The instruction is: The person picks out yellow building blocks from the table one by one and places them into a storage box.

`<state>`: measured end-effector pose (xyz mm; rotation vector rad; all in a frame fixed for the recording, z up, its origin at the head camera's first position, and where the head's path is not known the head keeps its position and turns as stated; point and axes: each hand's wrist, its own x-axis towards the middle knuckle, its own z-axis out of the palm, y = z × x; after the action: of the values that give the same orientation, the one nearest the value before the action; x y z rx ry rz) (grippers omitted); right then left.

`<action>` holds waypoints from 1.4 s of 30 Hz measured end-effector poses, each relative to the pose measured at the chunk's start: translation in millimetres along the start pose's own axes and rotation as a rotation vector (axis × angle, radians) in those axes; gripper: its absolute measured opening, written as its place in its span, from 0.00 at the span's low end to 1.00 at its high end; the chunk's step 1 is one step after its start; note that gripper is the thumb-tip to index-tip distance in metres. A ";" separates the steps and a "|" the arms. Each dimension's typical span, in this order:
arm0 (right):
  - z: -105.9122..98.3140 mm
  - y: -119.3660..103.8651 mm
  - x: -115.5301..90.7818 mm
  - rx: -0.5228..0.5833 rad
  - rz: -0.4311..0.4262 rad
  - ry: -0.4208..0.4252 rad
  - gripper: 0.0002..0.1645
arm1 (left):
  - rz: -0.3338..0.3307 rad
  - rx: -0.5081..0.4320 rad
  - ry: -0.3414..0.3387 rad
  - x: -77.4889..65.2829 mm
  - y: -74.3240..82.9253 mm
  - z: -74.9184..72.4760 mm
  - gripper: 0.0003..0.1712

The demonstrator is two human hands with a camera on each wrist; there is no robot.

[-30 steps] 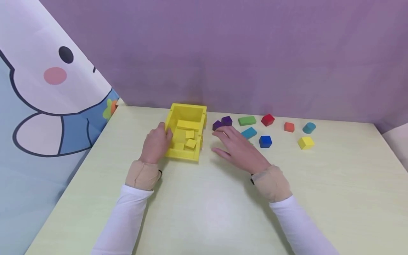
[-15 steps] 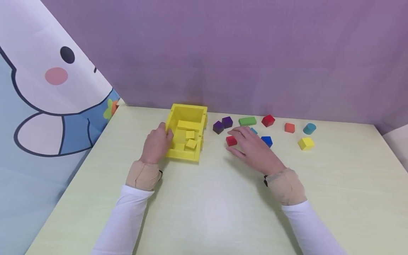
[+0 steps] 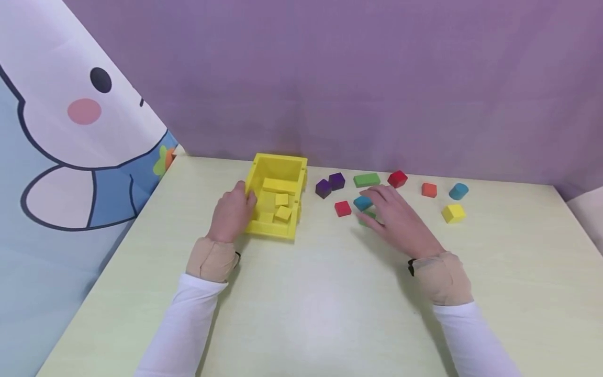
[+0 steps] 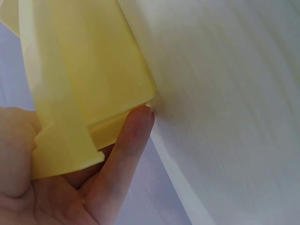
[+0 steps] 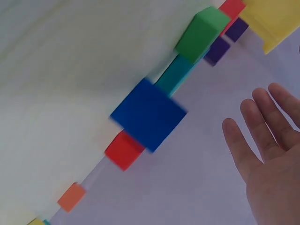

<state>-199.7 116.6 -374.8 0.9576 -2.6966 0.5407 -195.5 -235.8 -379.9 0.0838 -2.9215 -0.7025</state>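
Note:
In the head view my left hand (image 3: 232, 212) grips the left wall of a yellow plastic box (image 3: 300, 180). Its fingers curl round the box's edge in the left wrist view. Several yellow blocks (image 3: 282, 213) lie inside. Over the blocks to the right, my right hand (image 3: 400, 222) hovers with fingers spread and nothing held. By its fingertips are a teal block (image 3: 362, 202) and a green block (image 3: 366, 218), partly covered. A blue cube (image 5: 149, 115) shows near the fingers in the right wrist view; the hand hides it in the head view.
Two purple blocks (image 3: 330, 184) and a flat red block (image 3: 343, 208) sit right of the box. Behind stand a long green block (image 3: 366, 180) and a red cube (image 3: 398, 178). Farther right are an orange block (image 3: 428, 189), a teal cylinder (image 3: 458, 191) and a yellow cube (image 3: 454, 213).
My right hand has moved right, from beside the purple blocks. The flat red block and a second green block have come into view, while the blue cube is now covered. My left hand stays put.

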 end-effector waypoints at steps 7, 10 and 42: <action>-3.0 12.5 -12.6 0.017 0.066 -0.004 0.28 | 0.003 0.014 0.002 -0.4 0.9 0.7 0.18; -5.4 18.2 -17.2 0.004 0.094 -0.004 0.30 | 0.005 0.016 0.003 -0.8 1.0 0.5 0.18; -37.6 84.2 -53.1 -0.017 0.391 -0.024 0.26 | 0.009 0.027 0.008 1.3 1.0 -0.8 0.17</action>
<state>-210.0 222.3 -380.6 0.4311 -2.9171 0.5769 -196.6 -235.3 -378.6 0.0757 -2.9218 -0.6603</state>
